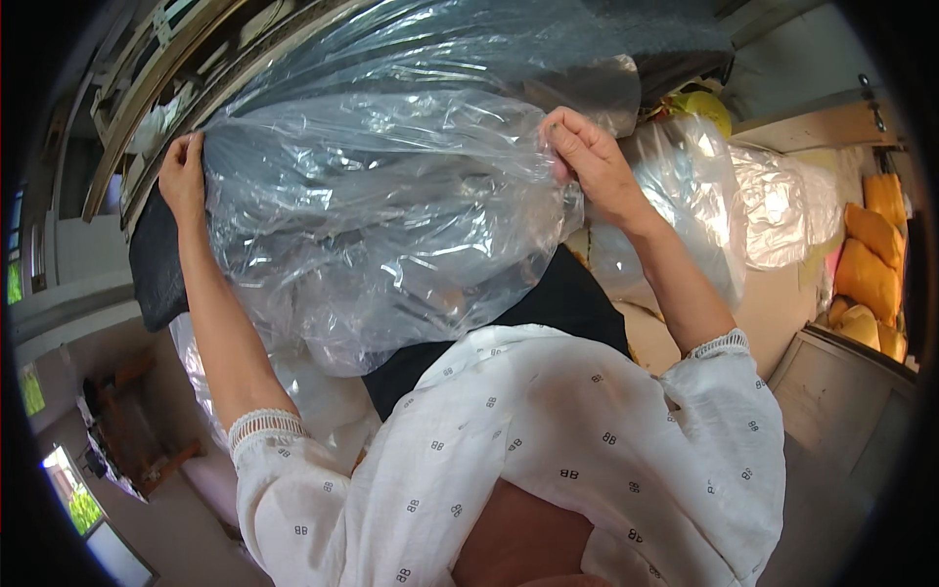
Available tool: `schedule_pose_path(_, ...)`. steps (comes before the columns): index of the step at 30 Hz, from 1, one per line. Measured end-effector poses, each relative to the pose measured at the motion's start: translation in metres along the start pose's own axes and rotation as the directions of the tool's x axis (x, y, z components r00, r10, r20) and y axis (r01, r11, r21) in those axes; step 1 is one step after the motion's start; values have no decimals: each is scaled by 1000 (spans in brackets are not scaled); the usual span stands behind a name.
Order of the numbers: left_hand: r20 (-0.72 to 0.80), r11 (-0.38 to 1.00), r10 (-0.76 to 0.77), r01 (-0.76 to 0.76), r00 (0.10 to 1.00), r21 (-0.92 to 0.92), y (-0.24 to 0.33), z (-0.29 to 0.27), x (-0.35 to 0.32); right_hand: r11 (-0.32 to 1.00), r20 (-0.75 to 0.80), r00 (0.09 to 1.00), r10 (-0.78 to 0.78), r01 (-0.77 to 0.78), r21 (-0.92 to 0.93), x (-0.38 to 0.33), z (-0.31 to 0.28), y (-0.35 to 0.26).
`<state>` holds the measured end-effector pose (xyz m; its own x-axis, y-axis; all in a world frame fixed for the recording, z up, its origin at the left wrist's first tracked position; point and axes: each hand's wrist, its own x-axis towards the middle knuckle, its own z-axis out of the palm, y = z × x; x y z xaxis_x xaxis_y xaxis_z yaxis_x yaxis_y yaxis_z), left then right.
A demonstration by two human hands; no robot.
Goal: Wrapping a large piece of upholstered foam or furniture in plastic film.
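A large sheet of clear, crinkled plastic film (381,205) is stretched between my hands and hangs in folds toward my lap. My left hand (183,174) pinches its edge at the far left, fingers closed. On the right, my right hand (590,161) grips the film with the fingers curled in and the thumb on top. More clear film (440,49) lies beyond, spread over a dark surface. Whether the held piece is a bag or a flat sheet, I cannot tell.
Bundled clear plastic (685,196) and a flat pile of shiny film (782,201) lie to the right. Orange-yellow bundles (869,264) sit at the far right. A wooden frame (147,108) stands close to my left hand. Black cloth (558,303) shows beneath the film.
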<state>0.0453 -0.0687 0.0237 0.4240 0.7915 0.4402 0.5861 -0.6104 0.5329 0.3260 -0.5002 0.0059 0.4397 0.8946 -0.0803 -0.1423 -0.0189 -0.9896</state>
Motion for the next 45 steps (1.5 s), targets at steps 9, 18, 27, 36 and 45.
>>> schedule_pose_path(9, -4, 996, -44, 44, 999, -83, 21, 10, -1, 952, 117, 988, 103, -132, 278, 18, -29, -59)
schedule_pose_path(18, -4, 974, -50, 48, 999, -222, 10, 12, 0, 973, -106, 989, -101, 76, -219, 32, -30, -79)
schedule_pose_path(27, 30, 924, -81, 86, 996, -372, 9, 12, 0, 976, -131, 985, -110, 82, -203, 53, -42, -96)
schedule_pose_path(36, 37, 918, -78, 86, 996, -387, 2, 8, -2, 838, -210, 897, -388, 250, -485, 93, -46, -102)
schedule_pose_path(45, -7, 931, -79, 71, 997, -359, 32, 4, -9, 249, -64, 756, -652, 133, -959, 211, -75, -70)
